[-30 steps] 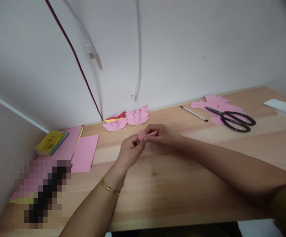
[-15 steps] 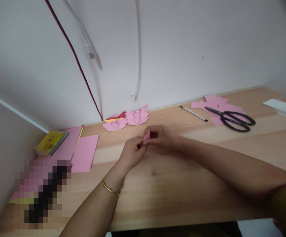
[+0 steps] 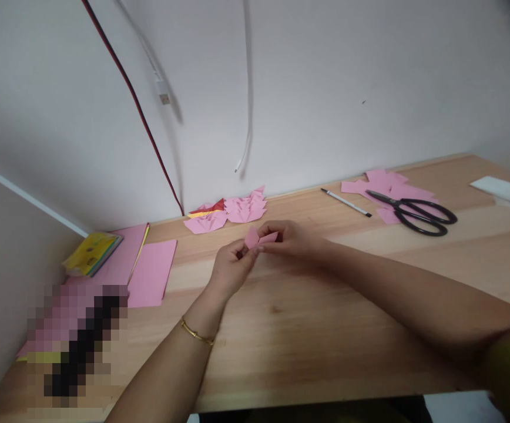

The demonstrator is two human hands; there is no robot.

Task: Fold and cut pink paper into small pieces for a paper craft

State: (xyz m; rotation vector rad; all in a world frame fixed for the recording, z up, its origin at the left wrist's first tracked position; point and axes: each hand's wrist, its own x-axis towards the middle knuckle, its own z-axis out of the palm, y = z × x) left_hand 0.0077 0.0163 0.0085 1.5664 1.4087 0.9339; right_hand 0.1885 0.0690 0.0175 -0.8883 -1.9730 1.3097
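A small piece of folded pink paper (image 3: 252,237) is pinched between both hands above the middle of the wooden table. My left hand (image 3: 232,265) grips its left side between thumb and fingers; a gold bangle circles that wrist. Closed on the right side of the paper is my right hand (image 3: 292,241), its fingertips near those of the left. Two flaps of the paper stand apart in a V. Just behind the hands lie folded pink paper pieces (image 3: 245,210) in a row, with a red and a yellow one (image 3: 211,210) among them.
Black-handled scissors (image 3: 418,212) rest on pink paper scraps (image 3: 387,182) at the right back, beside a pen (image 3: 346,202). To the left are pink sheets (image 3: 153,273) and a yellow pack (image 3: 91,254). Cables (image 3: 248,88) hang along the wall. Part of the left side is pixelated.
The pink paper has gone from a single upright point to two flaps spread apart. My left hand has shifted slightly left and up; the right hand stays nearly in place.
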